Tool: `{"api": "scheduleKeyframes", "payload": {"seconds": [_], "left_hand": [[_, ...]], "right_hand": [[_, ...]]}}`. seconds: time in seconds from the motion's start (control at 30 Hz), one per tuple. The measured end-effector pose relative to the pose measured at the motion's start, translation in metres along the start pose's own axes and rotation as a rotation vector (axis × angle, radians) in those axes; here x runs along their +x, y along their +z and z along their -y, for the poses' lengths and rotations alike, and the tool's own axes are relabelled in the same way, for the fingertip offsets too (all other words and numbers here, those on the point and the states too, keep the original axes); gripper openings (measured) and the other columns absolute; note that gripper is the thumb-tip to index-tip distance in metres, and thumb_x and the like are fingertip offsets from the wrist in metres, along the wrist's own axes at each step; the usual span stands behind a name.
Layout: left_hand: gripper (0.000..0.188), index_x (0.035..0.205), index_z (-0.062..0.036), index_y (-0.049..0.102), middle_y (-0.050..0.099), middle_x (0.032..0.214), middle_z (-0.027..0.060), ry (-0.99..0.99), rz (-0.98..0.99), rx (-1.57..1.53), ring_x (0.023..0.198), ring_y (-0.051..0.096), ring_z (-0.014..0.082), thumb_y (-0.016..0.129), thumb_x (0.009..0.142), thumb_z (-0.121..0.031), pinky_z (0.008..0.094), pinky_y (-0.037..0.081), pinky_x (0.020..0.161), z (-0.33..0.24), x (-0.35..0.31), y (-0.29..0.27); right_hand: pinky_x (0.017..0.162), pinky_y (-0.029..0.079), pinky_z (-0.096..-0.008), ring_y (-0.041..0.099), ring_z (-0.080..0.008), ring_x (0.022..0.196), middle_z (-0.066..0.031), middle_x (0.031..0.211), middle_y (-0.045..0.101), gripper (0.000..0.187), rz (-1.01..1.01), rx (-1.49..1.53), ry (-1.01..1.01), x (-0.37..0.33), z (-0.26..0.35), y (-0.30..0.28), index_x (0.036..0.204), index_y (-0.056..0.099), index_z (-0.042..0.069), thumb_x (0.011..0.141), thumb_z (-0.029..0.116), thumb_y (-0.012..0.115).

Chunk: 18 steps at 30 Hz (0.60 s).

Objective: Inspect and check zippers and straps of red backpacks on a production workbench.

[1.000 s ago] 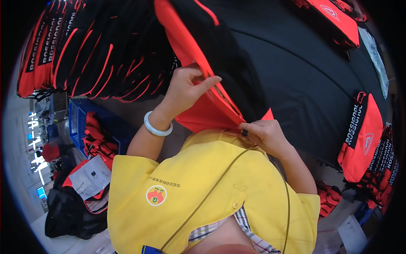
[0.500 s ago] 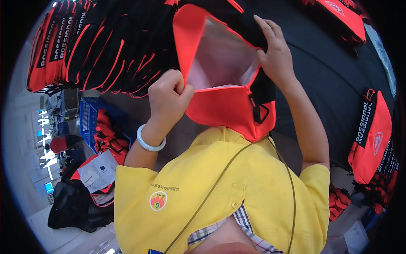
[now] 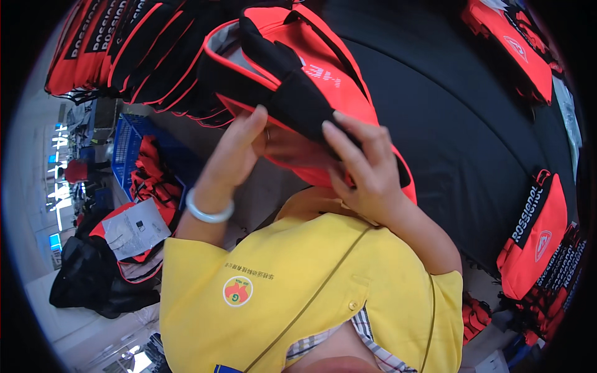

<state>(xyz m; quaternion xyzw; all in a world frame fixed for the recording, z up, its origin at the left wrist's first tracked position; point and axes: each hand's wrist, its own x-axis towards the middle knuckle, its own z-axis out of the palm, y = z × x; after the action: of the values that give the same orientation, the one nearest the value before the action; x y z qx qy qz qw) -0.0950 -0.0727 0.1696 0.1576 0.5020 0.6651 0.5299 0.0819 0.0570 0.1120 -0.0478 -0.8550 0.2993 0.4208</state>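
I hold a red and black glove (image 3: 311, 81) up close over the black table top (image 3: 472, 143). My left hand (image 3: 239, 149), with a pale bangle on the wrist, reaches under the glove's lower edge. My right hand (image 3: 367, 168) grips the same edge from the other side, its fingers spread over the black part. The glove's grey lining shows at its upper left.
A row of stacked red and black gloves (image 3: 124, 50) lies at the upper left. More such gloves (image 3: 535, 230) sit at the right edge and at the top right (image 3: 516, 43). A blue crate (image 3: 127, 149) with red items stands at the left, and a paper sheet (image 3: 134, 227) lies below it.
The glove has been turned over and lowered toward me. Both my hands shifted to its lower edge. Its open red cuff no longer faces me.
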Motion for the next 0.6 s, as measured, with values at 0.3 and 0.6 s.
{"api": "scheduleKeyframes", "payload": {"seconds": [0.3,0.6], "left_hand": [[0.033,0.122,-0.007,0.053,0.066,0.11,0.0051,0.187,-0.348,0.042,0.096,0.066,0.0176,0.06,0.096,-0.026,0.0348,0.055,0.085,0.059,0.027,-0.019],[0.038,0.115,0.0017,0.061,0.065,0.116,0.0123,0.267,-0.563,0.097,0.105,0.063,0.0218,0.063,0.093,-0.029,0.0358,0.05,0.091,0.075,0.082,-0.039]], "right_hand": [[0.074,0.049,-0.0374,0.06,-0.0297,0.086,-0.012,0.1,0.063,0.052,-0.113,0.008,0.218,-0.078,-0.031,0.01,0.12,0.059,0.005,0.071,-0.001,0.076],[0.084,0.049,-0.0233,0.063,-0.0086,0.088,-0.0029,0.099,0.066,0.034,0.33,1.103,1.036,-0.065,-0.074,-0.009,0.119,0.058,0.0,0.086,0.002,0.066]]}}
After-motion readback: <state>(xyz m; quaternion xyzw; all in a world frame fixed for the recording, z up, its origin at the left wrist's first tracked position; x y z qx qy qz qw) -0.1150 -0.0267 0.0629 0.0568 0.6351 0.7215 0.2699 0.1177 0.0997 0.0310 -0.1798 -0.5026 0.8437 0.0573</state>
